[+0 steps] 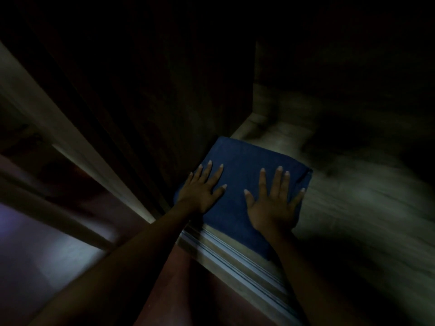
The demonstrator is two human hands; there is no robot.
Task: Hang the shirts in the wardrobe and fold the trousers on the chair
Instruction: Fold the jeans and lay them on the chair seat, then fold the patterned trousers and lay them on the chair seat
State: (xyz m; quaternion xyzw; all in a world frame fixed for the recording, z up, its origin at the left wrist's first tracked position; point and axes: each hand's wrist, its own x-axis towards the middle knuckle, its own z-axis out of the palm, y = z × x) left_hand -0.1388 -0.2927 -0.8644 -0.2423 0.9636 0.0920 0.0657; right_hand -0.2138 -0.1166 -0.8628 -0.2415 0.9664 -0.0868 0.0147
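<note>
- Right, far left at 9 o'clock, a dark upright panel (141, 114) of what looks like the wardrobe, all very dim.
- Left hand (202, 189) comes next: fingers straight and spread, palm flat on the folded blue trousers (240, 161), gripping nothing, just pressing.
- Those trousers sit a touch toward 5 o'clock from centre, their left corner tight against the panel and their near end over a ribbed ledge edge (226, 250).
- Axis call: the bundle looks almost square from here. My read is the longer run goes 11 o'clock to 5 o'clock, with a thicker folded edge facing 2 o'clock.
- Right hand (274, 203), also flat with splayed fingers, lies on the bundle's right half.
- Doing it well, I'd say: keep both palms even, smooth outward toward the edges, and don't let the near end slide off.
- Out at 3 o'clock, pale blurred shelf (353, 196).
</note>
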